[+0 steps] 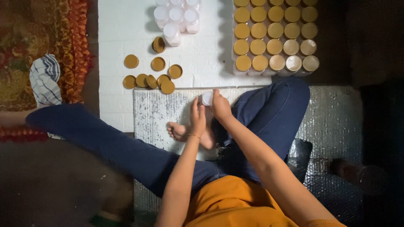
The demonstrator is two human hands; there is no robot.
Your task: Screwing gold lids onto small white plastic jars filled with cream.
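Both my hands meet in front of me on a small white jar [206,98] held over a silver foil mat [160,109]. My left hand [197,117] grips it from the left side, and my right hand [219,105] holds it from the right. A thin bracelet circles my left wrist. Several loose gold lids [151,73] lie scattered on the white board [122,29] ahead to the left. Behind them stands a cluster of open white jars [174,19]. At the upper right, capped jars with gold lids [273,33] stand in rows.
I sit on the floor with my legs in blue trousers [126,147] spread, one bare foot [179,131] on the foil mat. A striped cloth [44,80] lies on a patterned rug [25,46] at the left. A dark container [301,153] sits by my right thigh.
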